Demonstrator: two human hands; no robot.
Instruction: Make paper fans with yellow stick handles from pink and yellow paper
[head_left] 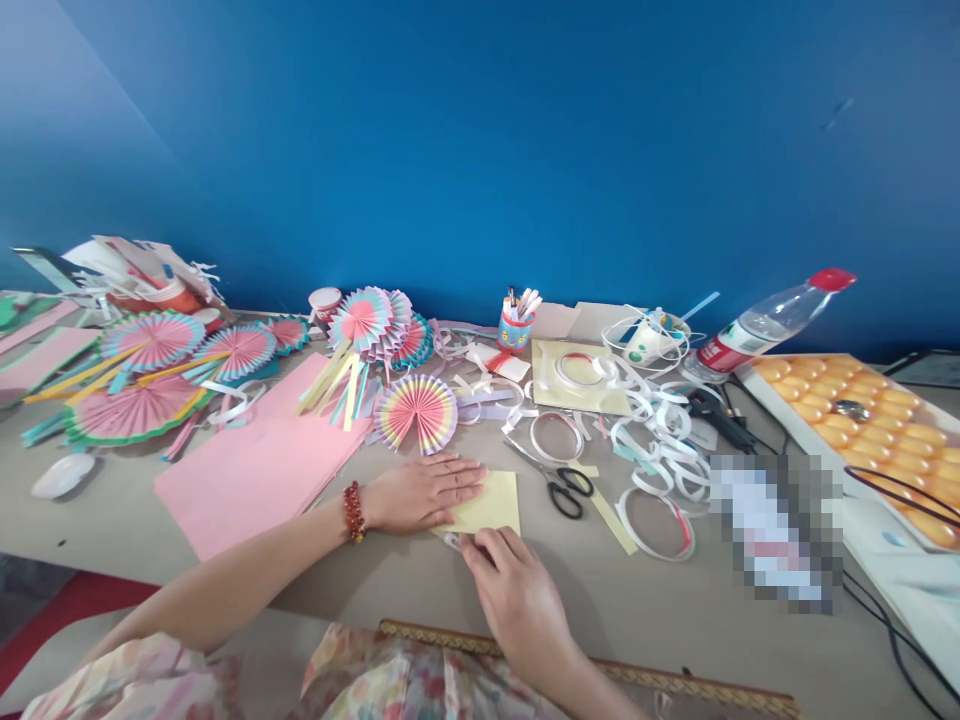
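Observation:
A sheet of pale yellow paper (491, 503) lies on the table in front of me. My left hand (420, 494) rests flat on its left part, fingers stretched out together, with a red bead bracelet at the wrist. At the sheet's lower edge, my right hand (514, 585) has its fingers curled in. A small whitish thing (452, 540) shows beside its fingertips; its kind and whether the fingers grip it are unclear. Just beyond the left hand is a round pleated paper fan (416, 414). Black-handled scissors (568, 492) lie to the right of the sheet.
Pink paper sheets (247, 450) and several pleated fans (139, 408) spread to the left. White paper strip coils (652, 440), a glue gun (720, 420) and a tilted water bottle (772, 325) are on the right. A pen cup (516, 328) stands by the blue wall (480, 140).

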